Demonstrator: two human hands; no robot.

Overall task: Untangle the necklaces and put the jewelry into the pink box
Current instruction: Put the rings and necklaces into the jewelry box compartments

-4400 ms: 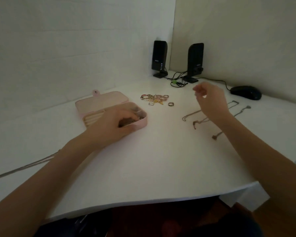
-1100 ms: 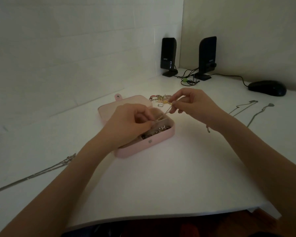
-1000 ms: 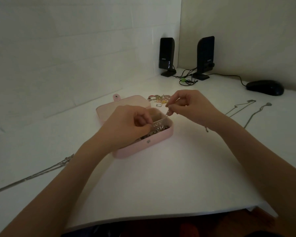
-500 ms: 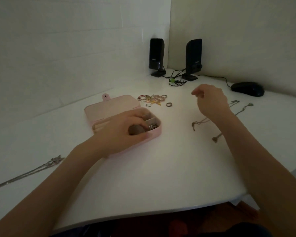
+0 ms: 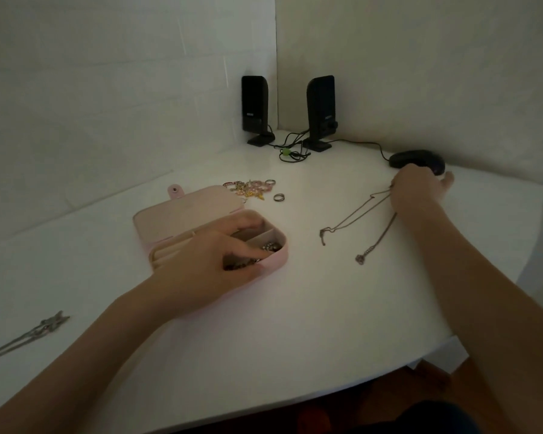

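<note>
Roughly midway, as a judgement: the open pink box (image 5: 265,264) already holds small jewelry (image 5: 270,245) in its front compartments, dark beads or chain under the fingers and something shiny in the compartment just right of them. Much is left out on the table (image 5: 295,324).

The left hand (image 5: 207,261) lies over the front of the box, fingers extended and a little spread, tips dipping into the compartments; whether they pinch anything there I cannot tell. The right hand (image 5: 417,195) is well right of the box, near the mouse (image 5: 417,158). It covers the far ends of two chains (image 5: 355,216), which run out from under it back toward the box. It seems to be gathering them, but the fingers are hidden behind the back of the hand, so I cannot tell if they pinch the chains or only rest on them.

Left to do, it seems: those two chains, lying apart except where the hand hides them; a heap of rings (image 5: 248,187) just behind the lid, with one ring (image 5: 278,197) apart to its right; and another necklace (image 5: 25,335) far left of the box, at the table's edge.

The two speakers (image 5: 254,108), behind the box in the corner, each carry a small light mark, too small to read. No other writing shows.
</note>
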